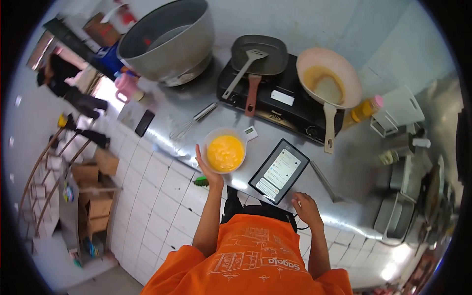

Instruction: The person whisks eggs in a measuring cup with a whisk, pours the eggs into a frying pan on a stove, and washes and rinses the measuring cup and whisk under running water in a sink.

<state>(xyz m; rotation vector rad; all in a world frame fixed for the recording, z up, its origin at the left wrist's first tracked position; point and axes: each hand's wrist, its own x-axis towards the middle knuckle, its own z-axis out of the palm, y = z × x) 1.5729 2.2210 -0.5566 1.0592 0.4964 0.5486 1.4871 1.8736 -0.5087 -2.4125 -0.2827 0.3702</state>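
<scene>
Orange "Sagala" shirt, left hand outspread against bowl, right hand loosely uncurled beside tablet

Exposure is bright overall with soft, weak shadows, but the steel worktop throws hard glare, clipping to white along its front edge below the bowl and at lower right, and the doorway at left is blown out. Heavy fisheye: black corners, bluish fringe at the rim, floor tiles bowed, far-right metal pans stretched and soft. Centre is fairly sharp, tablet screen lit but its text too small to read, fine detail smeary, background at left soft.
</scene>
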